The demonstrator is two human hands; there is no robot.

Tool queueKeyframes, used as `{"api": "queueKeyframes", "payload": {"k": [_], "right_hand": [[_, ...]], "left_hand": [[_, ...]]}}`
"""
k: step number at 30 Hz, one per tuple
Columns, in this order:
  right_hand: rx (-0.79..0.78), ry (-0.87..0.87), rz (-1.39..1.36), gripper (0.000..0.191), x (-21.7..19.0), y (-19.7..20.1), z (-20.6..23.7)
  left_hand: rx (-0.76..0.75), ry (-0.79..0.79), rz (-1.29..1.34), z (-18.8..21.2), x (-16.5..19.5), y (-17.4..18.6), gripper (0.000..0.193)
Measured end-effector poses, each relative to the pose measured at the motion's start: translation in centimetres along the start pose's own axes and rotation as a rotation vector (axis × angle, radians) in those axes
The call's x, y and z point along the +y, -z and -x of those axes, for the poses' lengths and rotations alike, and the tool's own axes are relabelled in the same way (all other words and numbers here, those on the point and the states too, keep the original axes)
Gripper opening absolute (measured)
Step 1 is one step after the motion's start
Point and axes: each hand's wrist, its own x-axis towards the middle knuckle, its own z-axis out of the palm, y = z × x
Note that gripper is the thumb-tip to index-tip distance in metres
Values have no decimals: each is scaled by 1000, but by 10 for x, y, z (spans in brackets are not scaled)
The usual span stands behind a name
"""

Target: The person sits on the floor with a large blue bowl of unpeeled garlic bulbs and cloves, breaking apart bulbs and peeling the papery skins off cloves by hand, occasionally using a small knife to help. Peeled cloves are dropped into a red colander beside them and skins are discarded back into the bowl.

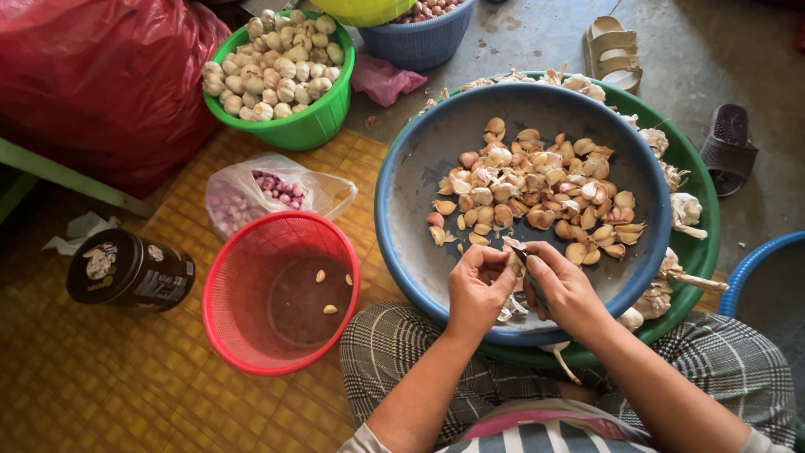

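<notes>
My left hand point(478, 285) and my right hand point(563, 285) meet over the near rim of a wide blue basin point(419, 168). Together they pinch a garlic clove point(513, 252) with papery skin peeling off it. My right hand also seems to grip a small blade, though it is mostly hidden. A pile of loose unpeeled cloves point(537, 193) lies in the basin just beyond my fingers. A red basket point(251, 285) to my left holds three peeled cloves point(331, 291).
A green basin point(700, 252) with garlic bulbs and skins sits under the blue one. A green basket of whole bulbs point(277, 71), a plastic bag of shallots point(268, 193), a black tin point(126, 270), a red sack point(101, 75) and sandals point(612, 50) surround me.
</notes>
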Motion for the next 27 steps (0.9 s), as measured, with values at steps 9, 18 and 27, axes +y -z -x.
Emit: {"api": "queueKeyframes", "payload": {"k": [9,18,27], "right_hand": [[31,50,-85,23,6,-3,-2],[-6,-64,-94,33,-11,8,2],[102,11,80,32,5,3,-4]], "left_hand": [[-12,-251,-253,7,16,-7,11],[-28,57,50,-1,-3,1,12],[-115,140,321,-5,-20,11,13]]}}
